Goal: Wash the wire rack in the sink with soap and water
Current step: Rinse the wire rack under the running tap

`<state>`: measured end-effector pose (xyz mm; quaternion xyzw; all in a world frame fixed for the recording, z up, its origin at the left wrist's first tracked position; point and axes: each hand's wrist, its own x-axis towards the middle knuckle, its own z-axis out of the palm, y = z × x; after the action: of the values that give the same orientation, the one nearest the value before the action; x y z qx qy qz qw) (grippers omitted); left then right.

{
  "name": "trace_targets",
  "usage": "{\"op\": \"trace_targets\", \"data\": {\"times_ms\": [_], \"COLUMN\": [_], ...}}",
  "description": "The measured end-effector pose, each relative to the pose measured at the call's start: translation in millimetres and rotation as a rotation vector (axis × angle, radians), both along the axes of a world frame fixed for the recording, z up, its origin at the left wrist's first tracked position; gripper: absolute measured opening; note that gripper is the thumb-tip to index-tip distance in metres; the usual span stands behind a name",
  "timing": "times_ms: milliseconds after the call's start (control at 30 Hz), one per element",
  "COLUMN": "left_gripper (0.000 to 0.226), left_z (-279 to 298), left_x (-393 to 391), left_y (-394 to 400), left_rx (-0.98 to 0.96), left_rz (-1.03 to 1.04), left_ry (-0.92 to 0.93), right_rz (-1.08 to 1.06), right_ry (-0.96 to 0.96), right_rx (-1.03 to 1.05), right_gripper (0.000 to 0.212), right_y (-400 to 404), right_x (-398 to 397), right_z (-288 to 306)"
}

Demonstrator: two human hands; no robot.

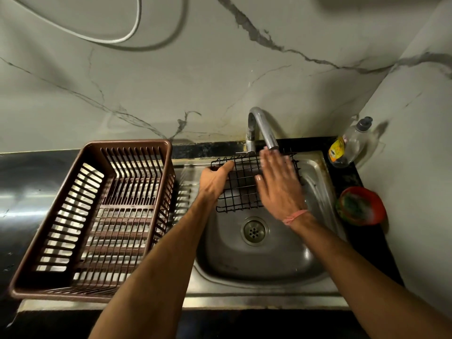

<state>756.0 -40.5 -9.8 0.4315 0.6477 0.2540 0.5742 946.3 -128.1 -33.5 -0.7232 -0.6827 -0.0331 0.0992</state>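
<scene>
We hold the wire rack (242,184) over the far half of the sink (315,263), tilted up under the spout of the tap (263,129). Our left hand (215,178) grips the rack's left edge, fingers curled round the wires, while our right hand (277,185) lies flat on the grid with its fingers straight and together, blurred as if rubbing. We cannot tell whether water is running, since no clear stream shows below the spout. The step in hand looks like rubbing or rinsing the wires by hand, so the task seems to be somewhere in its middle. To do it well, we should keep the left grip firm so the rack does not swing when the palm pushes on it, and keep the rack low over the basin so drips fall toward the drain (254,231) and not onto the counter. The flat palm reaches only the top of each wire; running the fingertips along the crossings, then turning the rack over, would likely clean the joints where grime collects. The soap bottle (347,145) stands at the far right corner and a red bowl (360,206) holding a soapy scrubber sits just right of the sink, both within reach. The brown dish basket (97,216) waits on the left.
</scene>
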Motion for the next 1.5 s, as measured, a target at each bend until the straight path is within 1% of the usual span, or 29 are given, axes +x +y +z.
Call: {"op": "trace_targets", "data": {"times_ms": [33, 100, 133, 233, 300, 333, 400, 433, 467, 500, 533, 567, 633, 667, 767, 833, 867, 967, 1033, 1100, 1133, 1200, 1267, 1300, 1367, 1400, 1500], "left_gripper": [0.081, 0.071, 0.066, 0.073, 0.101, 0.108, 0.105, 0.103, 0.099, 0.095, 0.096, 0.103, 0.121, 0.122, 0.115, 0.11, 0.106, 0.093, 0.077, 0.068, 0.07, 0.078, 0.086, 0.088, 0.092, 0.09, 0.074], "left_z": [3.7, 9.8, 12.0, 6.6, -16.3, -35.4, -63.6, -58.7, -35.8, -30.4, -32.4, -22.4, -16.8, -15.3, -7.8, -0.6, -0.8, -4.1, -3.1, 4.0, 5.0, -1.1, -22.2, -36.0, -52.8, -46.7, -22.2], "left_x": [-2.4, -4.3, -3.8, 2.1, 5.5, 5.2, 8.3, 9.2, 12.1, 13.2, 12.7, 12.7, 10.6, 10.1, 11.8, 15.1, 16.6, 18.0, 18.6, 17.1, 14.9, 6.9, -3.0, -7.4, -11.6, -10.6, -3.3], "left_y": [-1.0, -4.9, -6.7, -6.6, 2.9, 11.2, 22.7, 21.2, 12.6, 9.8, 11.1, 6.8, 4.9, 5.2, 2.4, -1.1, -1.3, -0.2, -0.7, -4.3, -4.5, -0.3, 11.9, 19.3, 27.8, 25.5, 13.3], "left_rx": [-0.005, -0.018, -0.02, -0.059, -0.113, -0.134, -0.126, -0.134, -0.117, -0.116, -0.107, -0.104, -0.112, -0.107, -0.103, -0.103, -0.107, -0.115, -0.108, -0.096, -0.095, -0.097, -0.118, -0.136, -0.149, -0.153, -0.133], "left_rz": [0.022, 0.037, 0.046, 0.052, 0.055, 0.054, 0.064, 0.056, 0.051, 0.047, 0.055, 0.056, 0.076, 0.091, 0.099, 0.101, 0.095, 0.091, 0.06, 0.044, 0.043, 0.063, 0.084, 0.086, 0.103, 0.092, 0.064], "left_ry": [-0.004, -0.001, 0.001, -0.023, -0.057, -0.059, -0.097, -0.099, -0.131, -0.144, -0.168, -0.178, -0.183, -0.183, -0.162, -0.155, -0.155, -0.155, -0.154, -0.148, -0.137, -0.13, -0.14, -0.135, -0.118, -0.117, -0.115], "right_rz": [-0.096, -0.226, -0.245, -0.21, -0.129, -0.066, 0.052, 0.1, 0.133, 0.147, 0.143, 0.116, -0.003, -0.072, -0.225, -0.26, -0.242, -0.029, 0.118, 0.173, 0.15, 0.007, -0.142, -0.18, -0.188, -0.171, -0.041], "right_ry": [0.041, 0.095, 0.101, 0.084, 0.059, 0.04, 0.01, 0.001, -0.007, -0.015, -0.018, -0.009, 0.043, 0.065, 0.104, 0.111, 0.106, 0.059, 0.005, -0.019, -0.017, 0.023, 0.07, 0.08, 0.073, 0.068, 0.045], "right_rx": [-0.022, -0.063, -0.065, -0.037, -0.015, -0.007, 0.002, 0.009, 0.016, 0.019, 0.016, 0.01, 0.001, -0.003, -0.011, -0.005, 0.0, 0.005, 0.012, 0.016, 0.014, 0.003, -0.021, -0.029, -0.028, -0.022, -0.014], "right_gripper": [0.068, 0.07, 0.071, 0.071, 0.07, 0.07, 0.069, 0.069, 0.069, 0.069, 0.069, 0.069, 0.068, 0.068, 0.07, 0.07, 0.07, 0.069, 0.068, 0.068, 0.067, 0.068, 0.069, 0.07, 0.071, 0.071, 0.07], "right_y": [-0.9, -3.9, -5.2, -3.2, -1.2, -0.1, 1.8, 2.7, 3.8, 4.7, 6.3, 7.7, 8.5, 8.4, 7.8, 7.6, 7.1, 3.9, 3.5, 6.2, 7.9, 9.6, 7.3, 5.4, 2.1, 1.7, 2.2], "right_x": [12.8, 29.6, 30.8, 12.8, -6.0, -15.5, -27.6, -31.5, -32.1, -29.7, -25.1, -18.7, -3.1, 5.2, 17.6, 11.0, 4.8, -18.3, -27.7, -23.8, -17.1, 3.6, 24.0, 30.0, 30.0, 24.8, -0.8], "right_z": [-2.3, -5.7, -6.7, -3.8, 0.4, 2.4, 5.5, 7.7, 9.3, 10.6, 11.0, 10.9, 9.7, 8.5, 5.0, 3.7, 3.2, 3.9, 4.7, 5.8, 5.2, 2.5, -0.4, -2.0, -3.9, -3.9, 1.2]}}
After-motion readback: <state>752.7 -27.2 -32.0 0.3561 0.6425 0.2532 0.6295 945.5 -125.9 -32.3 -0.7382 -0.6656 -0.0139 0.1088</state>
